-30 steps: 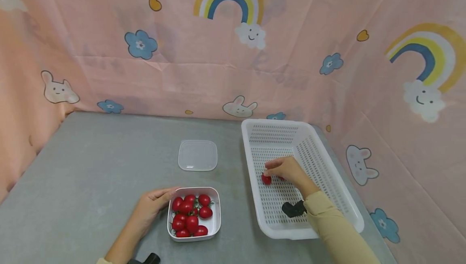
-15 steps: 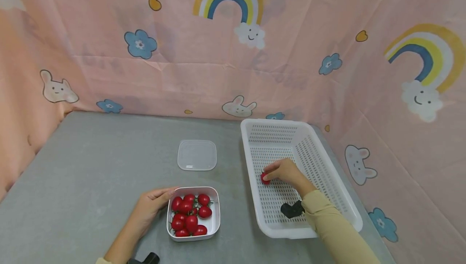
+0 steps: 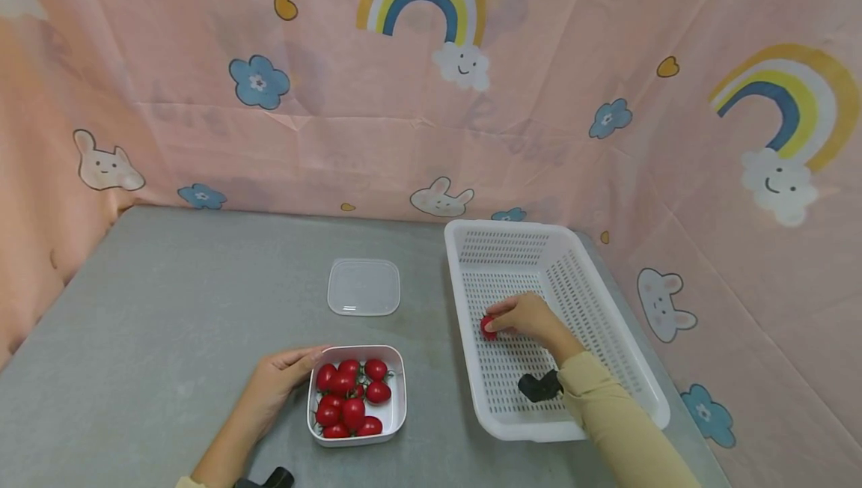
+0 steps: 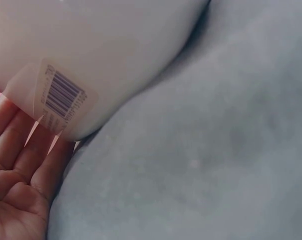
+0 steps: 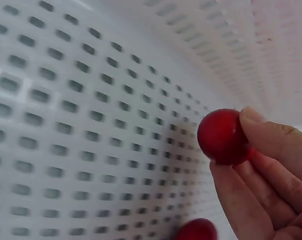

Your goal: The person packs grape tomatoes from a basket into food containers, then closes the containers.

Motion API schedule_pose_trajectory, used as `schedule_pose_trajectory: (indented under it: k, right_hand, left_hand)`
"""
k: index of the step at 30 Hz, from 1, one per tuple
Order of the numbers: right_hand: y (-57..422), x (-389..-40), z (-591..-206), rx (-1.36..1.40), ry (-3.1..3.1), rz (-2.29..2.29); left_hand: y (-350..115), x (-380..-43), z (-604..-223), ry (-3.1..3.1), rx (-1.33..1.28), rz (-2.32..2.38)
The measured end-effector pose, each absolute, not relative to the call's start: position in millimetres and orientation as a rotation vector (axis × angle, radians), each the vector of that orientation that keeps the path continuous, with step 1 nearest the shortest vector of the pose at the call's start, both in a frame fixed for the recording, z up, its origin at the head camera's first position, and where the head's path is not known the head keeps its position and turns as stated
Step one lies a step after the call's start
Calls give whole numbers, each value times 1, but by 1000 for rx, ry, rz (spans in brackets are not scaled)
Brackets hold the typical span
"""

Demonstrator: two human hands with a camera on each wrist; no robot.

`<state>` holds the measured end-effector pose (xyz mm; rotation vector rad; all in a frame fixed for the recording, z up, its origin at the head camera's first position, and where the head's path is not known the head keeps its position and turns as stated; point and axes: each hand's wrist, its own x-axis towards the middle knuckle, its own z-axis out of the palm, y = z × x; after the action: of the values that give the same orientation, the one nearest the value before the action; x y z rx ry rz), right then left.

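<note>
My right hand (image 3: 528, 321) pinches a red cherry tomato (image 3: 488, 328) between thumb and fingers, low inside the white perforated basket (image 3: 471, 383). In the right wrist view the held tomato (image 5: 224, 137) looks smooth and round, and another tomato (image 5: 198, 231) lies at the bottom edge of the picture. My left hand (image 3: 279, 376) rests its fairly straight fingers (image 4: 16, 132) against the side of a small white box (image 3: 400, 415) on its upper left. Several cherry tomatoes (image 3: 353, 414) with green stems lie in that box. A barcode label (image 4: 63, 95) shows on the box's side.
Behind the box, a clear rectangular lid (image 3: 364, 287) lies flat on the grey table (image 3: 202, 301). A pink printed curtain (image 3: 323, 144) borders the back and sides. A black wrist device (image 3: 540, 386) sits at my right wrist.
My right hand has closed its thumb and fingers on the tomato, which earlier lay just below the fingertips. The left hand stays at the box.
</note>
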<state>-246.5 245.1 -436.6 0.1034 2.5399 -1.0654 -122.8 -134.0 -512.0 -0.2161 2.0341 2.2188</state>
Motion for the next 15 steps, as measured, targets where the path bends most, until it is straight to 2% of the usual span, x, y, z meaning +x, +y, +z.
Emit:
schedule_pose_trajectory:
  k: [7,15]
  right_hand:
    - [249,-248,-422,71,2525,-1215]
    - [233,-229,-386,-1,2516,-1364]
  left_hand:
    - [-133,-122,-513,2039,-236,2212]
    - [-135,-123,-513,2025,-241,2203]
